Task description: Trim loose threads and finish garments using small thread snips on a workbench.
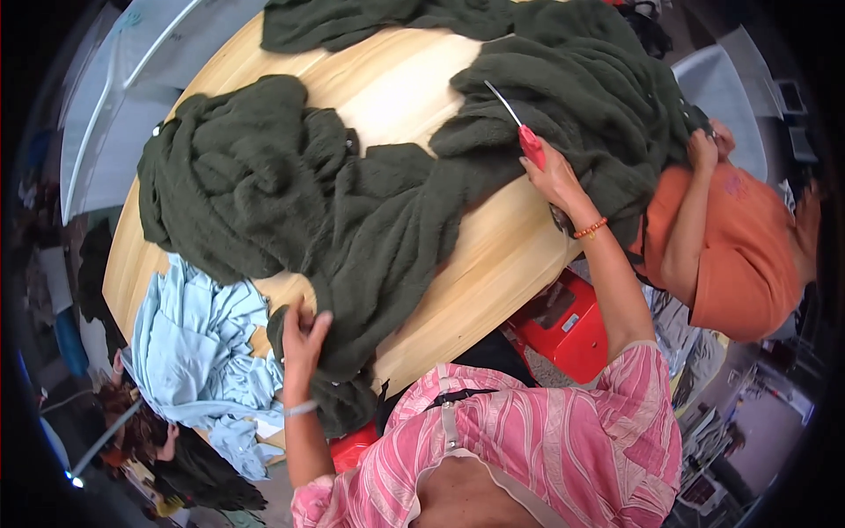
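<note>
Much plush dark-green fabric point(264, 167) lies heaped left to far right on the wooden surface point(497, 260); the right hand point(556, 180) clasps a slim red-handled tool point(531, 143); apart, the left hand point(302, 345) meets near folds, grip unclear.

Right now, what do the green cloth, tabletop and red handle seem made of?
Green cloth: fleece, probably synthetic, matte; fuzzy surface, thick folds.
Tabletop: wood or wood-look laminate, perhaps satin; pale grain, bright glare.
Red handle: likely plastic, solid-coloured; finish unclear, as the right hand covers part.
</note>
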Available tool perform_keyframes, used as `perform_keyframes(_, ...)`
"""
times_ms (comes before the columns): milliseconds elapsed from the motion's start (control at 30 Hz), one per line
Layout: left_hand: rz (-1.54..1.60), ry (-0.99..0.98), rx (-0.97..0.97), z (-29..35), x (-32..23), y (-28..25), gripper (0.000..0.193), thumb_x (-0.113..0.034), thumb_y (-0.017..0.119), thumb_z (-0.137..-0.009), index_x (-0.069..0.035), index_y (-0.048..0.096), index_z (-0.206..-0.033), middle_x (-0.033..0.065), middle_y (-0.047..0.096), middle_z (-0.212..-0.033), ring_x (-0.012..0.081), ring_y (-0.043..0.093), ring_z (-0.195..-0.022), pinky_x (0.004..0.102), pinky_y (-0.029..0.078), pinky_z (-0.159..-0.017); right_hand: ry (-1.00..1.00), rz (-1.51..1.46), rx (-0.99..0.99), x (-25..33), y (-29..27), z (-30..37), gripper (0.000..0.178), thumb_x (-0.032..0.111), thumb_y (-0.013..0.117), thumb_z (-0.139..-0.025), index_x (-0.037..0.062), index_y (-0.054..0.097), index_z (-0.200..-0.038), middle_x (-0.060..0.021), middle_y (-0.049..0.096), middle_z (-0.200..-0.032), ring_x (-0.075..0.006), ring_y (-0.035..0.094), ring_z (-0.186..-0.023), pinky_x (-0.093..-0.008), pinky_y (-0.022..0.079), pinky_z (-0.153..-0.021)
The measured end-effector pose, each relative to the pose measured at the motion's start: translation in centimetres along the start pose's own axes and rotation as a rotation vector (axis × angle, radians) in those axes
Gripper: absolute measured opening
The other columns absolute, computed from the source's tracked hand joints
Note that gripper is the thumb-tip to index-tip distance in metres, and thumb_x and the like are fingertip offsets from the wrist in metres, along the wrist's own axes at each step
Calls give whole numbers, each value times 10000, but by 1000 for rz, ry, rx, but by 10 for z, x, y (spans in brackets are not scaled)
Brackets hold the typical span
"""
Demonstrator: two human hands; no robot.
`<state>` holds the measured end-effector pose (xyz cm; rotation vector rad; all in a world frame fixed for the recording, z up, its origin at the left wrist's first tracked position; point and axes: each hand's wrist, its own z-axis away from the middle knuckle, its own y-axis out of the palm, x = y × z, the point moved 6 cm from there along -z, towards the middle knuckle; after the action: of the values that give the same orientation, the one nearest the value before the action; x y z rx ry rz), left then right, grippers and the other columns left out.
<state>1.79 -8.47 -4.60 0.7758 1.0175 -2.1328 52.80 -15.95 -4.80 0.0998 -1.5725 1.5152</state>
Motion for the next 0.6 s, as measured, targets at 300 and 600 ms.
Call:
perform_keyframes(300, 413, 72, -53, -79, 0, 17, 415, -124, 721, -824, 17, 572, -1184, 44, 634, -1032, 105, 582, -913, 236, 458, -819, -80, 24, 232, 70, 8, 76, 430, 144, 592, -888, 67, 493, -1300, -226, 617, -1135, -371, 587, -1102, -377, 463, -916)
perform_keyframes(600, 653, -192, 540, 56, 16, 100, 230, 20, 715, -795, -71, 575, -953, -87, 548, -836, -6, 468, -694, 168, 404, -628, -115, 26, 317, 53, 12, 122, 421, 101, 599, -874, 46, 497, -1279, -226, 637, -1054, -390, 616, -1010, -391, 492, -845)
